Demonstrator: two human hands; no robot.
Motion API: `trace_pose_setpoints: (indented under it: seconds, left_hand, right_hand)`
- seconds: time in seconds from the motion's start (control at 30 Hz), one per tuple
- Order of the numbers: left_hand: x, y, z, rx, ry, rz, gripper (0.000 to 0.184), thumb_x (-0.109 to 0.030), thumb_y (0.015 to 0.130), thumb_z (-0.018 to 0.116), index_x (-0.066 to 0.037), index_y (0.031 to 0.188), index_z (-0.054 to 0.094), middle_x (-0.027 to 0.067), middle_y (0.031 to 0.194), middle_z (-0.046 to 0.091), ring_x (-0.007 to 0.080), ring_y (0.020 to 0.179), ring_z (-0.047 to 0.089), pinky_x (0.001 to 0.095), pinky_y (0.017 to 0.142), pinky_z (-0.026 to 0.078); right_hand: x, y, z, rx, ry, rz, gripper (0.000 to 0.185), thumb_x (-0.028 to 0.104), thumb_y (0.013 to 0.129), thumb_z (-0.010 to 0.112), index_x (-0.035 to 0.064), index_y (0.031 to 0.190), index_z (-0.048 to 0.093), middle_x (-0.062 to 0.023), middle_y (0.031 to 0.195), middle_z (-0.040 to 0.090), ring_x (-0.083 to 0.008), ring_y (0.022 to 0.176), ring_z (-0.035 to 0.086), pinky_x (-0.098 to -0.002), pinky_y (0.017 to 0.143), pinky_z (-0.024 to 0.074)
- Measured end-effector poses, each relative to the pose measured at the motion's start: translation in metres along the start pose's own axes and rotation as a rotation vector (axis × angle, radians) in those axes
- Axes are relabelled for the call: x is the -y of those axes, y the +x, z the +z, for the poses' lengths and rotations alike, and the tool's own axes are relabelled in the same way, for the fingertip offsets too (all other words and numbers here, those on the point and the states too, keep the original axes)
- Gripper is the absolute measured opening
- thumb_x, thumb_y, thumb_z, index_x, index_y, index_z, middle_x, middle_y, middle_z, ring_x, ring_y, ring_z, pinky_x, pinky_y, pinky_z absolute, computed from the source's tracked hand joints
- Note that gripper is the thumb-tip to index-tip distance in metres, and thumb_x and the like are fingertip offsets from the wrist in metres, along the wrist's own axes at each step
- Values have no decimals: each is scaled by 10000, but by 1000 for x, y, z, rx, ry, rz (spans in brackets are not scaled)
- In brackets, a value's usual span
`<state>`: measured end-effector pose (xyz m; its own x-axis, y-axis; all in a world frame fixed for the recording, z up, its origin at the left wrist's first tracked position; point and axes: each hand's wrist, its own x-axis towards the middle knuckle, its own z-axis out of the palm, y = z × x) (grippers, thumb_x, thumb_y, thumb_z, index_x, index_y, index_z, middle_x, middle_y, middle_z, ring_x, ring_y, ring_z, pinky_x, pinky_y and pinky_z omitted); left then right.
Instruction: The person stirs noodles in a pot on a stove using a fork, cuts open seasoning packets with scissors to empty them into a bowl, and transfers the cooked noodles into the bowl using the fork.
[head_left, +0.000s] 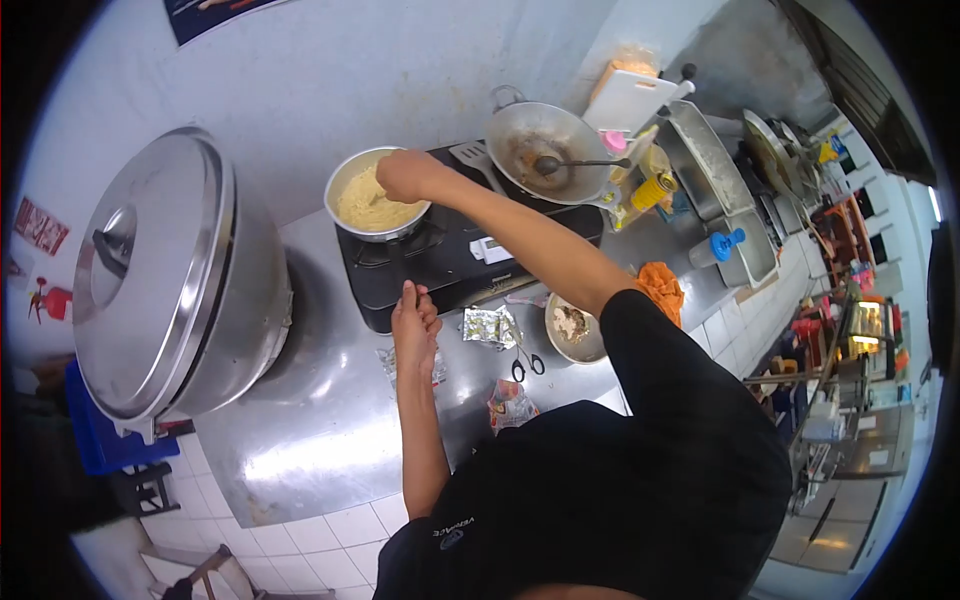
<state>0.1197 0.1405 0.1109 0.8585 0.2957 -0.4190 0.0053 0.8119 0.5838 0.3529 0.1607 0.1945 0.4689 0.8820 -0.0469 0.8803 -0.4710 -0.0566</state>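
Note:
My left hand (pixel 415 318) is closed around the end of the dark handle of a saucepan (pixel 333 205). The pan sits on the left burner of a black two-burner gas stove (pixel 455 262) and contains a pale yellow, thick mixture (pixel 365 203). Over the pan's right side, my right hand (pixel 412 177) is closed with its fingers pointing down toward the mixture; whatever it grips is mostly hidden. A wok (pixel 520 125) with a dark ladle (pixel 580 162) in it rests on the right burner. Beside it lies a slotted turner (pixel 475 157).
A big lidded metal pot (pixel 255 290) stands at the left. Scissors (pixel 527 367), a foil packet (pixel 488 326), a crumpled wrapper (pixel 511 405) and a bowl of food (pixel 575 345) lie in front of the stove. An orange cloth (pixel 660 290) and a yellow bottle (pixel 652 192) are to the right.

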Motion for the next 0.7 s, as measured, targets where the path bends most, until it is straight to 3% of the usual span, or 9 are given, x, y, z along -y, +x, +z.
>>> trace_pose_setpoints:
  seconds: [0.03,0.1,0.2,0.27,0.4,0.47,0.5,0.57,0.7]
  left_hand:
    - [-1,-1,-1,-18,-16,-14,291,-342,1016,478,-81,895,523,-73,596,290,23,489,252,198,401,187]
    - [-1,-2,1,-40,-21,-9,291,-342,1016,476,-81,896,520,-74,595,292,22,487,251,198,403,185]
    - [-2,-4,-3,-27,2,-19,291,-347,1015,476,-83,899,517,-77,594,296,19,484,246,198,406,181]
    - [-2,-3,-3,-28,-2,-16,292,-351,1014,477,-84,902,515,-79,595,298,19,483,243,198,408,180]
    - [-4,-1,-7,1,40,-17,291,-352,1015,475,-83,911,509,-80,597,294,17,483,234,200,413,174]
    - [-3,-1,-8,-12,81,-26,289,-353,1016,474,-83,917,504,-80,600,293,17,484,236,200,414,173]
    - [-3,-2,-10,-20,79,-22,289,-353,1016,474,-83,917,504,-80,600,293,17,484,236,200,414,173]
    - [-2,-1,-10,5,80,-17,285,-355,1015,476,-87,921,502,-80,604,298,18,484,240,200,414,173]
    - [-2,0,-11,4,91,-6,288,-362,1013,480,-89,925,503,-79,606,301,17,482,242,193,414,178]
  right_hand:
    - [4,2,-6,4,9,-24,192,162,766,666,7,870,711,-204,908,692,-362,866,674,-446,733,544]
    - [0,-2,-20,111,24,207,250,164,760,722,-2,945,697,-201,989,690,-339,933,676,-447,766,553]
    - [-4,-3,-20,42,-8,202,250,168,776,706,3,964,696,-206,985,690,-343,931,678,-446,767,553]
    - [-2,-8,-28,-49,34,362,259,180,775,702,6,967,698,-203,984,692,-341,931,680,-455,775,551]
    - [-18,-8,-16,83,-3,312,274,172,744,700,3,960,698,-210,982,690,-344,935,678,-458,780,549]
    - [-35,3,4,118,143,161,234,198,698,669,-36,707,668,-201,713,673,-332,666,662,-418,625,522]
    - [-31,1,0,120,146,153,234,198,698,669,-36,707,668,-201,713,673,-332,666,662,-418,625,522]
    - [-22,-2,-10,280,424,242,246,207,689,692,-29,642,645,-105,536,579,-218,456,519,-361,443,411]
    - [-26,-7,-4,336,729,335,209,193,714,681,-5,653,659,-17,473,452,-125,395,361,-313,363,262]
